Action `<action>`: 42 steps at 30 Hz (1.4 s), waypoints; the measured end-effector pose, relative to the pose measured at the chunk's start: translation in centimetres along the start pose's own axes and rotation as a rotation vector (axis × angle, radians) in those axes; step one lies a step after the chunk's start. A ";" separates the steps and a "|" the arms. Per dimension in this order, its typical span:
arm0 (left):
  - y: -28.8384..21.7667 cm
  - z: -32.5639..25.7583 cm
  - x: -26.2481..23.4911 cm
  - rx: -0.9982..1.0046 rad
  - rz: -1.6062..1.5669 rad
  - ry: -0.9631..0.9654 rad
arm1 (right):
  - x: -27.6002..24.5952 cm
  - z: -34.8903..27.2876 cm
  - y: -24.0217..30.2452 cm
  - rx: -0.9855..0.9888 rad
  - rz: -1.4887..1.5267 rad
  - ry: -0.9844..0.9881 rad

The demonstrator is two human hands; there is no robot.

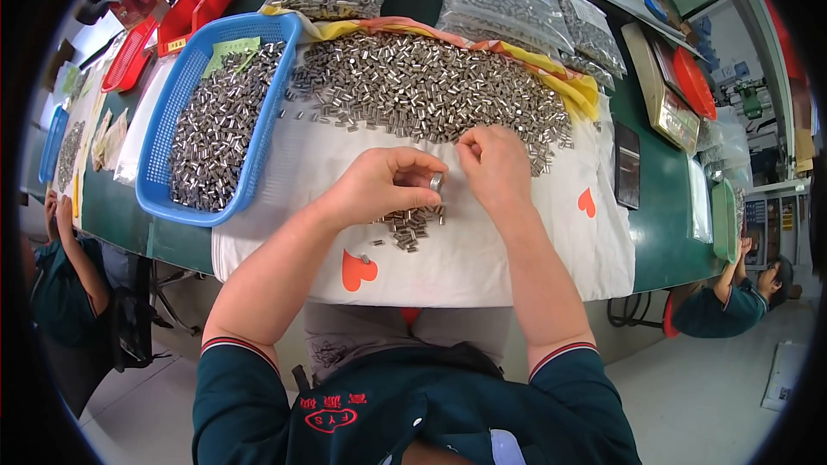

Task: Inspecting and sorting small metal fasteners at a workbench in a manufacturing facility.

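Above pale floor (689, 387), metal cylinders (413, 90) on cloth (465, 258)

Shirt (534, 418): dark green, short-sleeved; cuffs (563, 351) edged with red and white stripes. Red oval embroidery (331, 419), left chest; trousers (349, 327), grey.

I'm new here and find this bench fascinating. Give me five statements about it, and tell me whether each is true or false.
1. The blue basket stands left of the big pile of metal pieces. True.
2. The left hand is empty. False: it holds a shiny metal piece between thumb and fingers.
3. Red hearts show on the white cloth. True.
4. The right hand reaches into the basket. False: it is by the big pile's near edge.
5. The basket holds only a green slip. False: it also contains many small metal pieces.
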State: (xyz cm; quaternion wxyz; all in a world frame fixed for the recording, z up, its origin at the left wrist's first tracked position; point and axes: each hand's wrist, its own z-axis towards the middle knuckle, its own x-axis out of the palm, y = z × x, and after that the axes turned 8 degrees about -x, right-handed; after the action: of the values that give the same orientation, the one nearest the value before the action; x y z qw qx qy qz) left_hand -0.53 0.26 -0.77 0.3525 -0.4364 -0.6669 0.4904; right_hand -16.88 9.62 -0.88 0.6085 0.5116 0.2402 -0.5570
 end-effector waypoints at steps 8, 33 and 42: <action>-0.9 -0.5 1.5 0.204 0.427 0.050 | 0.5 0.2 0.3 -0.026 -0.073 -0.044; -0.1 -0.4 -1.0 0.074 -0.126 -0.204 | -2.2 -5.5 2.7 0.161 0.593 0.081; 0.7 -2.6 1.4 0.008 0.076 -0.233 | -1.2 -7.2 4.9 -0.184 0.365 0.024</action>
State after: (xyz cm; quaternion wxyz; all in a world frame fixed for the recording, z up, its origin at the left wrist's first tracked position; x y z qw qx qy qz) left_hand 1.47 2.53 -0.71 0.2554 -0.4001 -0.6844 0.5534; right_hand -10.72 15.83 -0.66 0.7406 0.4954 0.2006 -0.4073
